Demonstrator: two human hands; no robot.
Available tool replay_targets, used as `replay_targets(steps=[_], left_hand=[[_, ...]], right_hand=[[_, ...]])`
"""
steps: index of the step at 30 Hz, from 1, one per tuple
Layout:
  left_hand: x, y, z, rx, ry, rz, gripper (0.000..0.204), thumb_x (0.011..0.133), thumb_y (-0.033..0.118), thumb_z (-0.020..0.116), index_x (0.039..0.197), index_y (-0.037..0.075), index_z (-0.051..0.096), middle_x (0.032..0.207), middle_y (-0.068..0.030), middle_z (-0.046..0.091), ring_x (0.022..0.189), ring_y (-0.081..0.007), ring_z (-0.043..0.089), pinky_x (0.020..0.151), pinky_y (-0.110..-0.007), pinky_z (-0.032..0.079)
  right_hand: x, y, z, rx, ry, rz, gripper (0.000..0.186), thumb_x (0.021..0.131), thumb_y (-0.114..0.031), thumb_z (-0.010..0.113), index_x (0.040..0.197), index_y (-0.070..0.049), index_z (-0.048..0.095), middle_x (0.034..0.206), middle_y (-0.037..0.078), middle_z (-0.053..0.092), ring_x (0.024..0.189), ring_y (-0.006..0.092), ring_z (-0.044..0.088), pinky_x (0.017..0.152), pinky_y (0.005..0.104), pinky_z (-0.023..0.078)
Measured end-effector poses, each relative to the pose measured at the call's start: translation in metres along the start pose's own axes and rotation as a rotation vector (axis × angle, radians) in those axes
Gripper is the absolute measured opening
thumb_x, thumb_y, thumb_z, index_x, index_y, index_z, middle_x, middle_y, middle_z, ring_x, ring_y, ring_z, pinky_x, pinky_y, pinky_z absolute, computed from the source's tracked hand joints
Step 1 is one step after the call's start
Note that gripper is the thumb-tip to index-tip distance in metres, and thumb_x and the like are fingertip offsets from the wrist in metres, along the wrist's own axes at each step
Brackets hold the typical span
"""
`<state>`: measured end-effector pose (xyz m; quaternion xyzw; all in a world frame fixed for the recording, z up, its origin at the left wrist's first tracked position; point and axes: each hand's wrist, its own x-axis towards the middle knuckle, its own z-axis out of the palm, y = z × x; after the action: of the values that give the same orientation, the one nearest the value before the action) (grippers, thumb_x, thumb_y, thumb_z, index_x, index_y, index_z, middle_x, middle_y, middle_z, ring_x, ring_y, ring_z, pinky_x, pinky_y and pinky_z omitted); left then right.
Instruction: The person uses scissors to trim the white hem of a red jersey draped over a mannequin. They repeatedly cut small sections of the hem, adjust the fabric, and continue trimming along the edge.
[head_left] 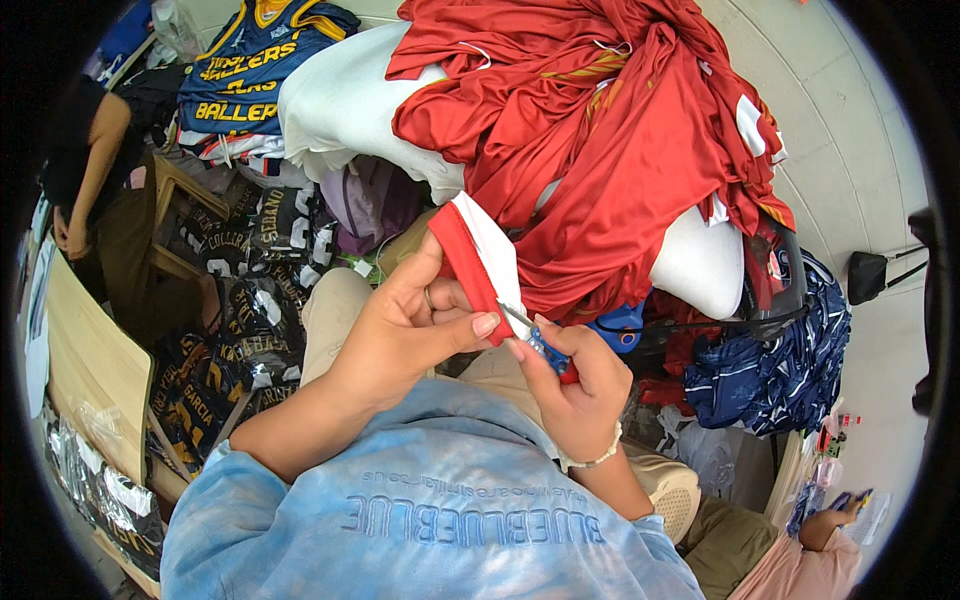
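My left hand (415, 320) grips a folded red-and-white strip of fabric (470, 260), its thumb pressed on the red edge. My right hand (575, 390) holds small blue-handled snips (540, 350), their metal tips at the strip's lower end where red meets white. Just beyond my hands, a large heap of glossy red garments (620, 170) lies draped over a white padded mound (690, 260).
Navy jerseys (230, 80) and bagged dark jerseys (270, 320) fill the left, with a wooden board (95, 380). Another person's arm (100, 150) is at upper left, another's pink sleeve (800, 570) at lower right. Blue patterned fabric (760, 370) piles at right.
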<state>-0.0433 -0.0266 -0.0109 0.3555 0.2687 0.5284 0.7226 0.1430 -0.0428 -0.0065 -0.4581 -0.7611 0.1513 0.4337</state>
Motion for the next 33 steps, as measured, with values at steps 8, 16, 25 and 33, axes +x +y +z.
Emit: replay_targets(steps=[8,16,25,33], left_hand=[[0.001,-0.005,0.001,-0.004,0.000,0.026,0.077,0.086,-0.005,0.062,0.148,0.007,0.019,0.116,-0.0089,0.060,0.107,-0.0133,0.058,0.091,-0.027,0.048],[0.004,-0.006,-0.002,-0.016,0.086,0.007,0.058,0.087,-0.001,0.063,0.140,0.003,0.038,0.112,-0.0053,0.062,0.103,-0.0104,0.058,0.088,-0.026,0.049],[0.003,-0.003,0.000,-0.015,0.084,-0.003,0.059,0.087,0.000,0.063,0.140,0.004,0.038,0.110,-0.0046,0.063,0.098,-0.0087,0.059,0.084,-0.025,0.050],[0.001,-0.004,0.001,-0.048,0.105,-0.051,0.059,0.088,0.000,0.062,0.141,0.006,0.037,0.108,-0.0044,0.064,0.094,-0.0084,0.061,0.079,-0.024,0.052]], right_hand=[[0.000,-0.002,0.013,0.810,0.076,0.477,0.024,0.080,-0.009,0.076,0.094,0.000,0.058,0.081,0.005,0.065,0.072,0.0092,0.061,0.066,0.0232,0.047],[-0.010,0.015,0.016,0.556,-0.155,0.400,0.019,0.083,-0.002,0.070,0.094,0.000,0.055,0.076,-0.001,0.060,0.067,0.0039,0.051,0.064,0.0183,0.042],[-0.016,0.011,0.015,0.274,0.038,0.200,0.036,0.074,-0.016,0.082,0.097,0.000,0.059,0.080,0.008,0.064,0.067,0.0139,0.059,0.061,0.0263,0.047],[-0.015,0.011,0.014,0.065,0.090,0.044,0.037,0.068,-0.014,0.085,0.094,-0.001,0.061,0.077,0.011,0.065,0.062,0.0185,0.061,0.057,0.0269,0.047]])
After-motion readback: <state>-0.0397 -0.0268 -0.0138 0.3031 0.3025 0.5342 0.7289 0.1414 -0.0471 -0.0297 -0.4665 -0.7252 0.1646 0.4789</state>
